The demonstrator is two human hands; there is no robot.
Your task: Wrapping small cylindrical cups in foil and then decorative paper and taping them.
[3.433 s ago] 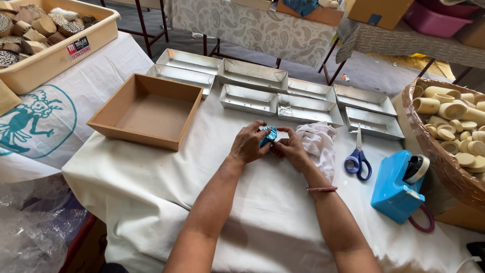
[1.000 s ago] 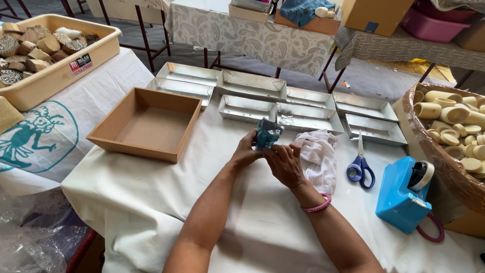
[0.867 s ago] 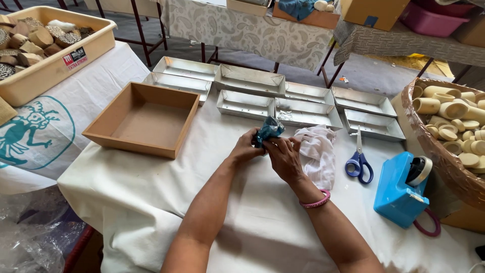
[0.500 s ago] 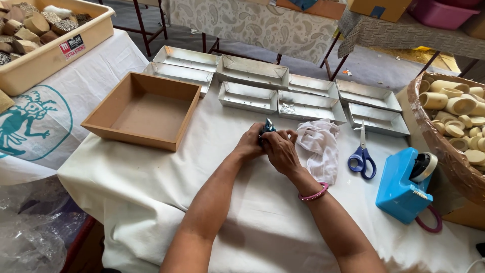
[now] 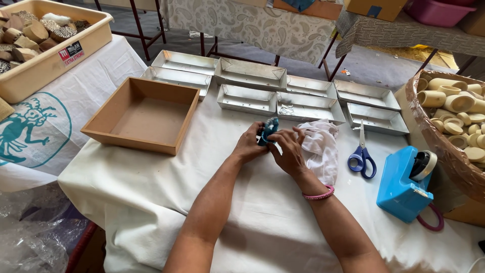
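Compared with the view of a second ago, the small teal object sits lower, no longer lifted above the knuckles but tucked down between the two hands at the centre of the frame, just above the white cloth that covers the tabletop. The left hand is curled around it from the left, and the right hand closes over it from the right, fingers bent, so both hands hold the same piece. The camera has also dipped a little, and the beige crate of carved blocks in the upper left now shows more fully than it did shortly before. What the teal object is cannot be made out; only its top edge shows above the fingers, and the rest is hidden inside the grip. A crumpled white cloth lies just to the right of the right hand, partly covered by the wrist, which wears a pink bracelet. The empty brown cardboard tray rests left of centre, with the silver metal trays in rows behind the hands. Blue-handled scissors and a blue tape dispenser lie at the right, and the basket of pale rolls is cut off by the right edge.
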